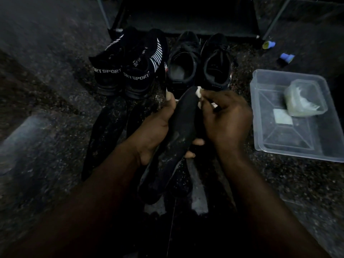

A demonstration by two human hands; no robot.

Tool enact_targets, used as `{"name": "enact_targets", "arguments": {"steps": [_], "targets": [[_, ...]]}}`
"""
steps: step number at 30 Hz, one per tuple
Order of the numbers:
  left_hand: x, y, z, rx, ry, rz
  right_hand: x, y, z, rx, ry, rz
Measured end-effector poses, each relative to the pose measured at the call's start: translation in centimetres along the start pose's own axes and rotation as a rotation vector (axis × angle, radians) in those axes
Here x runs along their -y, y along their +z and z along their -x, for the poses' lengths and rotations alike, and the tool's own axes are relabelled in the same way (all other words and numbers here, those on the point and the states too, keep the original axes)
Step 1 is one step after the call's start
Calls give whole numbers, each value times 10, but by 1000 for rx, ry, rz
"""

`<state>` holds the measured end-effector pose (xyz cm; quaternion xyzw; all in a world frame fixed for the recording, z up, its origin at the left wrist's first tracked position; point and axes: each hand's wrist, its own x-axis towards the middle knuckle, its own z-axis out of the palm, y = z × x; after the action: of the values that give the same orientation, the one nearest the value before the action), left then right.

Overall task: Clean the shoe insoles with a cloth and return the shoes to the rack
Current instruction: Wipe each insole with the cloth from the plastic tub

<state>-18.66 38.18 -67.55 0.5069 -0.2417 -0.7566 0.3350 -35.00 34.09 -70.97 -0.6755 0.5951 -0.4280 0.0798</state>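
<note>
My left hand [154, 125] grips a black insole [181, 125] from the left side, its fingertips showing under the insole's right edge. My right hand [226, 118] pinches a small white cloth [199, 94] against the insole's upper end. Beyond my hands, a pair of black lace-up shoes [199, 62] stands on the floor. To their left stands a pair of black sock-style shoes [128, 66] with white "SPORT" lettering. Two more dark insoles [106, 131] lie on the floor at lower left, and another lies beneath the held one.
The black shoe rack [186, 17] stands at the top behind the shoes. A clear plastic tray [290, 138] at the right holds a small container [305, 99] and a white square. Two small blue objects [286, 57] lie on the dark speckled floor at upper right.
</note>
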Motion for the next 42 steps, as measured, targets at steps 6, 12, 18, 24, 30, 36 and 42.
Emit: {"name": "enact_targets", "arguments": {"steps": [6, 12, 18, 24, 30, 36, 42], "targets": [[2, -4, 0, -102, 89, 54, 34, 19, 21, 102, -165, -138], [1, -3, 1, 3, -3, -2, 4, 3, 4, 26, -44, -13], [2, 1, 2, -30, 11, 17, 19, 12, 11, 66, -134, -85], [-1, 0, 4, -3, 8, -22, 5, 5, 3, 57, -89, 27], [0, -4, 0, -88, 24, 30, 6, 7, 4, 142, -72, -108], [-8, -10, 1, -246, 82, 29, 10, 14, 8, 375, -136, -252], [-5, -6, 1, -81, 15, 31, 0, 3, 0, 151, -68, -153]]}}
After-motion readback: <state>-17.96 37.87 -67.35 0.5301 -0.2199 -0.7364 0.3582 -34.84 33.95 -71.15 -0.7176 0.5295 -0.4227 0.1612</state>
